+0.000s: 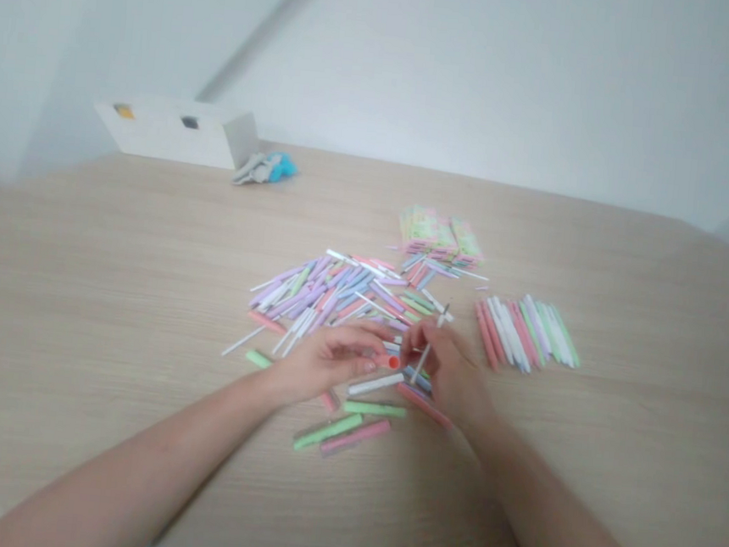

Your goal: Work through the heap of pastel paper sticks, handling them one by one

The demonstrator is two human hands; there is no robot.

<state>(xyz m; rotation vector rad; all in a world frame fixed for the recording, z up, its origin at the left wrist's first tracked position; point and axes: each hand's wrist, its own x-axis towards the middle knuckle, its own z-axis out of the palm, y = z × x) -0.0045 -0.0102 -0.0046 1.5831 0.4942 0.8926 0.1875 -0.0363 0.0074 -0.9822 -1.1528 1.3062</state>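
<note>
Before the stick pile [315, 290], left hand [324, 355] pinches a red tube [385, 360] between fingers; right hand [450, 373], a white rod [420, 366].

Soft, diffuse light lay over the desk [165, 290], pale and slightly hazy. A dim shadow spread between my forearms [189, 445] toward the near edge. My fingers [356, 366] came out smeared, the coloured sticks [321, 293] lost fine detail, and the desk's far edge seemed bowed toward its corners.
</note>
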